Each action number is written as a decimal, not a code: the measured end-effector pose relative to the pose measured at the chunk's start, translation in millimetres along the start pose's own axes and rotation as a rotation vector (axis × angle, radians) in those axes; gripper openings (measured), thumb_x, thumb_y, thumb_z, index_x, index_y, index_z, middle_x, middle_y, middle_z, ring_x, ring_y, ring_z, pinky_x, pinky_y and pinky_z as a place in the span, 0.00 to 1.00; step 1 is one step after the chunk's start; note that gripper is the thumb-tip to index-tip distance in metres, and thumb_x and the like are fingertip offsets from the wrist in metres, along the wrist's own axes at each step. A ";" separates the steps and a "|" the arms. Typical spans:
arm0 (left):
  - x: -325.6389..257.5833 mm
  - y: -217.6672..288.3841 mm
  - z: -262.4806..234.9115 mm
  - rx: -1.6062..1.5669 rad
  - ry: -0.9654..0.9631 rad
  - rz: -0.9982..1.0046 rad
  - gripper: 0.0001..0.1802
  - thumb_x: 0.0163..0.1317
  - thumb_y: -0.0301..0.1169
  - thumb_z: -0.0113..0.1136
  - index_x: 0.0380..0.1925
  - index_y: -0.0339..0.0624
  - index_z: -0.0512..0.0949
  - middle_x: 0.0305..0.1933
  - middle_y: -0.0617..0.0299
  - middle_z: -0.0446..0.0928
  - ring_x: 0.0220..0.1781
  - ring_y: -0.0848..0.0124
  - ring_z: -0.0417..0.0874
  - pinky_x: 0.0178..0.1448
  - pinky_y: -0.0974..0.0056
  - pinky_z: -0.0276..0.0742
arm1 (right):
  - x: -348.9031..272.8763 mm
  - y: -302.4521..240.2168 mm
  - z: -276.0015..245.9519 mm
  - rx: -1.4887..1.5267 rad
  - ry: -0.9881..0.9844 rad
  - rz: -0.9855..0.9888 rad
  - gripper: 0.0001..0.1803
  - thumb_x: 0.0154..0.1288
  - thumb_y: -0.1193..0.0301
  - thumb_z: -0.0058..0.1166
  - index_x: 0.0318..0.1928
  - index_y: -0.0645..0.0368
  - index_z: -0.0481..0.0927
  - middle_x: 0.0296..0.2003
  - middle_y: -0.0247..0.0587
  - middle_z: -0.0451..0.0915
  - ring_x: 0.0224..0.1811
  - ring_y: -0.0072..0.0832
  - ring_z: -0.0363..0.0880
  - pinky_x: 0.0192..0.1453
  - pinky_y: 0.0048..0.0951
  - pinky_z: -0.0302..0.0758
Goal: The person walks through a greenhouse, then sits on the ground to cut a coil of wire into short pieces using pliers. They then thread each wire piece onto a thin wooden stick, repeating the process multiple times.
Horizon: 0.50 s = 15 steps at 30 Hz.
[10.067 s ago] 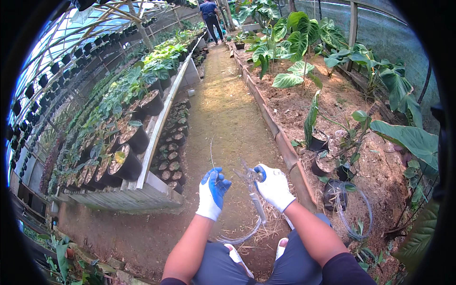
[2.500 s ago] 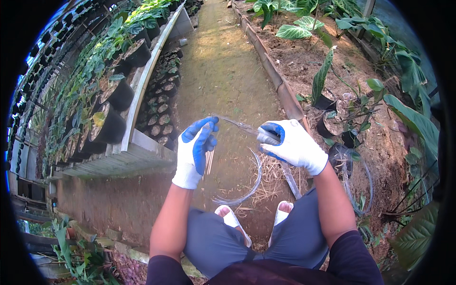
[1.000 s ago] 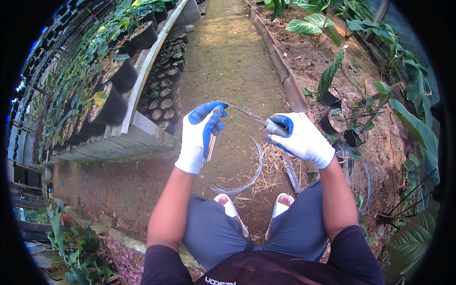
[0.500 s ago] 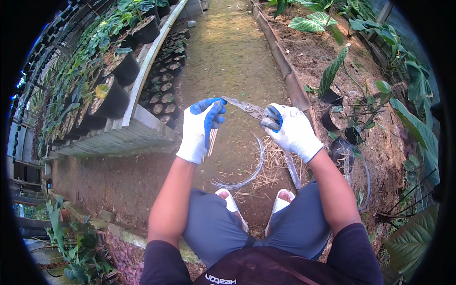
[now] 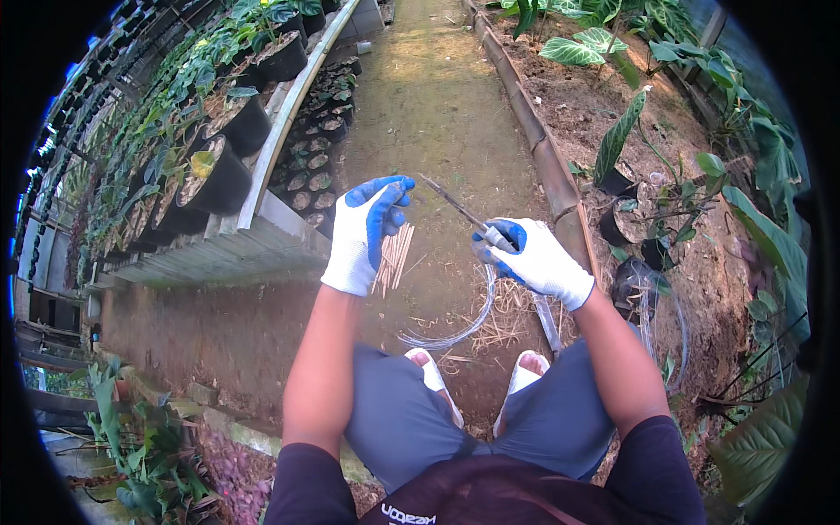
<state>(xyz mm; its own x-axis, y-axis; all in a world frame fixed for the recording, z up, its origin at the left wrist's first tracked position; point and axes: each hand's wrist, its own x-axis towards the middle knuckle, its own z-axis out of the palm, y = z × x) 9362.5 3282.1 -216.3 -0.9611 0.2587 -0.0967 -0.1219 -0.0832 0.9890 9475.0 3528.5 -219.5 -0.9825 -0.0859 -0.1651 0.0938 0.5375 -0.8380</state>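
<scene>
My left hand [image 5: 360,229], in a white glove with blue palm and fingertips, is raised in front of me. Its fingers are curled with thumb and forefinger together; anything pinched there is too small to make out. Across from it, my right hand [image 5: 534,254], in a matching glove, is closed round a grey metal tool that looks like long-nosed pliers [image 5: 457,206]. The tool is seen edge-on, its tip pointing up and left, a short gap from the left fingers. Below the left hand lie several thin wooden sticks [image 5: 395,260], partly covered by it.
A loose coil of clear line [image 5: 468,331] lies on the path by straw-like shavings [image 5: 512,306] and a long flat blade-like strip [image 5: 548,324]. Black potted plants [image 5: 223,166] line a block bench [image 5: 280,232] at left. A tile-edged soil bed [image 5: 604,114] runs along the right.
The pliers have turned from broadside to edge-on, and their tip has come away from the left fingers. My right hand has rolled and dropped slightly. More of the sticks shows.
</scene>
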 end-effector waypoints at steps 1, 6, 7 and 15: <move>0.3 0.8 -0.9 0.005 -0.015 0.003 0.13 0.72 0.33 0.64 0.51 0.38 0.86 0.35 0.67 0.83 0.26 0.83 0.76 0.28 0.77 0.68 | -2.8 -4.2 -2.0 0.303 -0.089 0.063 0.23 0.71 0.51 0.65 0.39 0.61 0.85 0.28 0.38 0.85 0.27 0.22 0.84 0.32 0.27 0.79; 2.5 -1.5 0.7 0.025 -0.040 0.049 0.14 0.72 0.32 0.65 0.52 0.37 0.86 0.35 0.67 0.84 0.26 0.83 0.77 0.28 0.77 0.68 | -8.6 -12.1 -6.4 0.512 -0.285 0.117 0.25 0.71 0.50 0.64 0.47 0.63 0.86 0.29 0.38 0.86 0.22 0.21 0.82 0.25 0.24 0.77; 2.6 -2.2 1.7 0.025 -0.043 0.051 0.14 0.72 0.32 0.66 0.52 0.37 0.86 0.36 0.66 0.85 0.27 0.83 0.77 0.28 0.77 0.68 | -8.2 -11.7 -6.2 0.530 -0.292 0.114 0.25 0.71 0.50 0.65 0.47 0.63 0.86 0.30 0.38 0.86 0.22 0.22 0.83 0.25 0.24 0.77; 3.5 -3.3 7.5 0.018 -0.060 0.078 0.14 0.73 0.32 0.65 0.53 0.37 0.85 0.36 0.66 0.85 0.28 0.82 0.78 0.30 0.76 0.70 | -6.4 -12.8 -7.7 0.603 -0.343 0.167 0.27 0.73 0.49 0.60 0.50 0.63 0.86 0.32 0.41 0.88 0.23 0.25 0.85 0.27 0.25 0.80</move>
<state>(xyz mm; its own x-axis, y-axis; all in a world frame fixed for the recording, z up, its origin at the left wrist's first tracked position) 9361.4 3290.5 -219.1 -0.9507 0.3098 -0.0132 -0.0424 -0.0877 0.9952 9478.8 3528.5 -203.7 -0.8505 -0.3555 -0.3877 0.4086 0.0175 -0.9125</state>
